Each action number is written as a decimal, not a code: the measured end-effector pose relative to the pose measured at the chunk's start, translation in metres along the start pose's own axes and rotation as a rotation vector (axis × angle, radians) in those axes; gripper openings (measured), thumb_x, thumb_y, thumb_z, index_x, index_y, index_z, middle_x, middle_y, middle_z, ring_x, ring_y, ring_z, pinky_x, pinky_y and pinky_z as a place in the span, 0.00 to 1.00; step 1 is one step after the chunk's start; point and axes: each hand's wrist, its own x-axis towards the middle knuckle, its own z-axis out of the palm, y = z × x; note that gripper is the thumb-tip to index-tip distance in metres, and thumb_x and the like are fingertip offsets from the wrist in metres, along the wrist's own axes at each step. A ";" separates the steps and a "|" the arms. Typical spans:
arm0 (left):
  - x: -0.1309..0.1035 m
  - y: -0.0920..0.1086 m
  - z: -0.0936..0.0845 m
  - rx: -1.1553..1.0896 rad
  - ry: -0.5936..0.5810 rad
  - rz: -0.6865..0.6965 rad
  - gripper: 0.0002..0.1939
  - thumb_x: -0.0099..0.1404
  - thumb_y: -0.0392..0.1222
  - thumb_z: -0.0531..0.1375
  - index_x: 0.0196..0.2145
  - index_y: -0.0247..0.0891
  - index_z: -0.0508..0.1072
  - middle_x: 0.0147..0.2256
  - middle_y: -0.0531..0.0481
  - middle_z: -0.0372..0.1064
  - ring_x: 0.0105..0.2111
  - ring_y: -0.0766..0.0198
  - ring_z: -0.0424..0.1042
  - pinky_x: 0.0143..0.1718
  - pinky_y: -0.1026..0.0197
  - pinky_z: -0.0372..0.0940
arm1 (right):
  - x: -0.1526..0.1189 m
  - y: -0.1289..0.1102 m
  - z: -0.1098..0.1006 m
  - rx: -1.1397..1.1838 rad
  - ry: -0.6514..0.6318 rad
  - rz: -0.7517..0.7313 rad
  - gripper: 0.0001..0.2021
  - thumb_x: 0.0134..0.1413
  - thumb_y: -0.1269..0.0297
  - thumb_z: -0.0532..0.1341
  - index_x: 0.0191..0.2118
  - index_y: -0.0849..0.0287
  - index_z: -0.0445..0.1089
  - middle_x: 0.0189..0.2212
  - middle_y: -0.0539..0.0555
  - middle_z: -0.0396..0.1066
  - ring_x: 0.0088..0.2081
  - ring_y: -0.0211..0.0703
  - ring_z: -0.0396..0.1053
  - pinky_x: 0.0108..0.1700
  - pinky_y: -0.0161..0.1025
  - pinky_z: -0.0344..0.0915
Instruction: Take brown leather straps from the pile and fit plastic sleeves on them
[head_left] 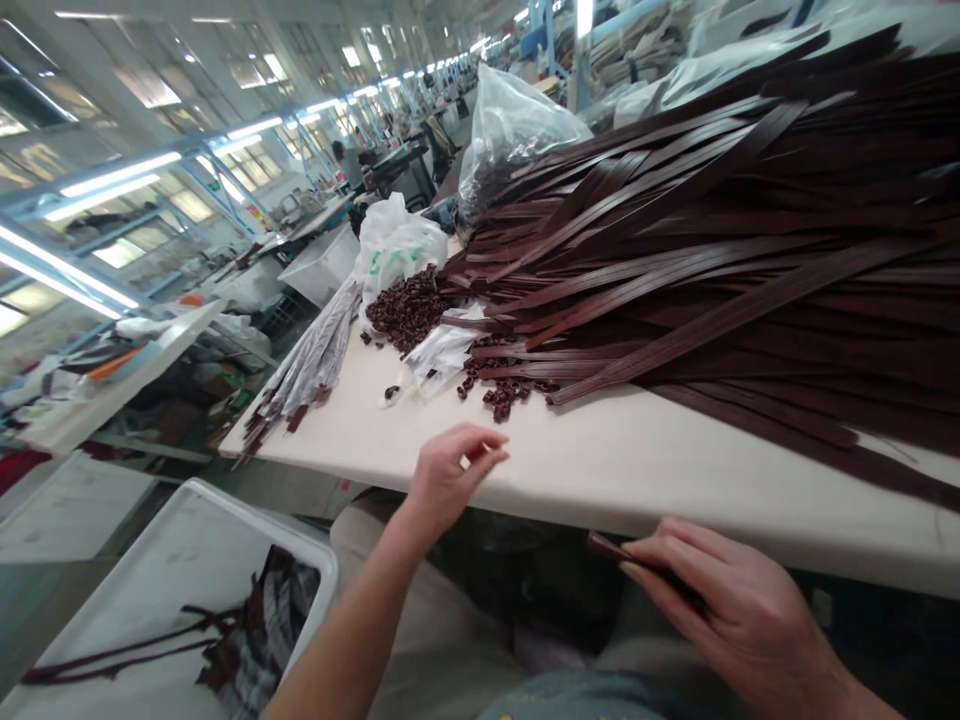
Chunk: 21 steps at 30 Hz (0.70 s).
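Observation:
My left hand (448, 472) hovers over the near edge of the pale table (600, 460), fingers pinched together with nothing clearly between them. It is a short way in front of several small brown loops (506, 395) scattered on the table. Below the table's edge, my right hand (720, 605) is closed on the end of a dark brown strap (611, 548). A big heap of long dark brown straps (735, 250) covers the table's right and far side.
A pile of brown loops (409, 308) spills from a white plastic bag (394, 245). A wrapped bundle of strips (311, 365) lies at the table's left edge. A white bin (180, 560) with a few straps stands on the floor, lower left. A clear bag (510, 125) sits behind.

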 end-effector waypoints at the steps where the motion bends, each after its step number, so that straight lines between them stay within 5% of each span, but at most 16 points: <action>1: 0.014 -0.011 -0.006 0.069 0.047 0.032 0.10 0.65 0.34 0.62 0.43 0.39 0.79 0.41 0.46 0.77 0.36 0.64 0.76 0.41 0.62 0.71 | 0.000 0.002 -0.002 -0.005 0.002 0.006 0.09 0.67 0.66 0.57 0.36 0.58 0.72 0.24 0.48 0.67 0.24 0.37 0.67 0.26 0.35 0.60; 5: 0.057 -0.051 -0.008 0.208 -0.055 0.142 0.19 0.62 0.25 0.60 0.46 0.42 0.79 0.51 0.44 0.75 0.51 0.56 0.73 0.56 0.52 0.67 | -0.005 0.007 -0.003 -0.031 0.012 0.021 0.09 0.68 0.64 0.56 0.36 0.57 0.71 0.24 0.48 0.66 0.23 0.37 0.67 0.25 0.35 0.61; 8: 0.071 -0.068 -0.004 0.113 -0.064 0.079 0.15 0.60 0.27 0.62 0.41 0.42 0.81 0.43 0.45 0.79 0.44 0.57 0.76 0.52 0.52 0.69 | -0.010 0.010 -0.003 -0.058 0.044 0.039 0.09 0.68 0.63 0.56 0.37 0.57 0.71 0.24 0.48 0.67 0.24 0.37 0.68 0.26 0.34 0.62; 12: 0.069 -0.074 -0.009 0.029 0.064 -0.009 0.08 0.61 0.34 0.63 0.38 0.39 0.81 0.39 0.43 0.79 0.41 0.55 0.77 0.48 0.53 0.70 | -0.013 0.015 -0.005 -0.080 0.054 0.073 0.09 0.68 0.62 0.57 0.38 0.57 0.72 0.25 0.48 0.70 0.26 0.38 0.70 0.29 0.35 0.64; 16: 0.043 -0.054 -0.010 -0.245 0.129 -0.173 0.16 0.67 0.47 0.59 0.44 0.34 0.79 0.38 0.41 0.79 0.34 0.59 0.79 0.37 0.58 0.73 | -0.004 0.012 -0.009 -0.069 0.102 0.092 0.08 0.67 0.63 0.58 0.38 0.57 0.73 0.26 0.48 0.71 0.27 0.38 0.71 0.31 0.35 0.65; 21: -0.013 0.000 0.020 -0.950 0.046 -0.517 0.17 0.55 0.50 0.71 0.39 0.36 0.81 0.34 0.44 0.80 0.28 0.65 0.78 0.33 0.64 0.72 | 0.015 -0.006 -0.008 -0.017 0.154 0.111 0.06 0.64 0.67 0.61 0.35 0.59 0.74 0.23 0.48 0.67 0.25 0.38 0.66 0.27 0.36 0.59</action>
